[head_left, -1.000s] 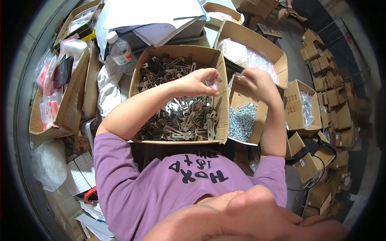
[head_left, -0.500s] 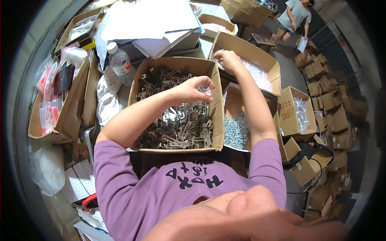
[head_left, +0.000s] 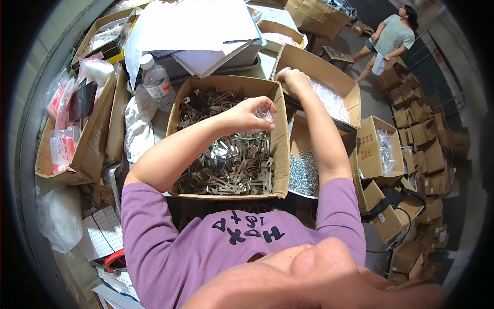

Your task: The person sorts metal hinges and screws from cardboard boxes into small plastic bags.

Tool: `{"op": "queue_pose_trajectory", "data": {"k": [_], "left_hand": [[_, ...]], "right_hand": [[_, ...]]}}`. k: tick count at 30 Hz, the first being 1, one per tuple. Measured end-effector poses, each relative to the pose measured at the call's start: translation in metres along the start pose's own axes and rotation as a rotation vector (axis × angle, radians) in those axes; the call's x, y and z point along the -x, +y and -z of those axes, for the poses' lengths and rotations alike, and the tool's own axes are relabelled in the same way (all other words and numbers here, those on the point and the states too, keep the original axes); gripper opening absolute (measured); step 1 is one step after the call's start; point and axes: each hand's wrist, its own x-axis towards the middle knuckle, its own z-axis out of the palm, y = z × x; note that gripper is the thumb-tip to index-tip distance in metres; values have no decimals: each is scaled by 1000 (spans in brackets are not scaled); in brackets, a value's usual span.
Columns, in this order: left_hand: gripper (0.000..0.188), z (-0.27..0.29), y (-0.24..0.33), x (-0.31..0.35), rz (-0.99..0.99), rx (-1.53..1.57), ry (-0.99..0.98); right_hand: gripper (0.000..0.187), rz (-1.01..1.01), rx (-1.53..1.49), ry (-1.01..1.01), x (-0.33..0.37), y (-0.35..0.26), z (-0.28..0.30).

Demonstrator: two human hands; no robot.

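My left hand is over the large cardboard box of loose metal clips, near its right wall. Its thumb and fingers curl round a small clear plastic piece, which looks like a bag. To the right and farther off, my right hand reaches into the left end of another cardboard box, which holds clear plastic bags. The fingers of that hand bend downward, closed, with their tips hidden; what they grip does not show.
A tray of small silver screws lies right of the clip box. A plastic bottle stands to its left, below stacked papers. A phone rests on a box at the left. A person stands at the far right among cartons.
My right hand has dipped slightly at the end of the bag box, and the clear plastic by its fingers shows less. My left hand stays nearly still. The person behind has shifted.
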Motion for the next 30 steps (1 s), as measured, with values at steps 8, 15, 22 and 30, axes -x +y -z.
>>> {"op": "queue_pose_trajectory", "data": {"k": [8, 15, 22, 30], "left_hand": [[37, 1, 1, 1, 22, 27, 17], [39, 3, 3, 0, 34, 23, 26], [39, 4, 3, 3, 30, 12, 44], [44, 2, 6, 2, 87, 81, 57]], "right_hand": [[15, 9, 24, 123, 6, 6, 1], [14, -20, -228, 187, 8, 19, 0], [16, -56, -678, 324, 25, 12, 14], [15, 317, -1042, 27, 100, -48, 41]]}}
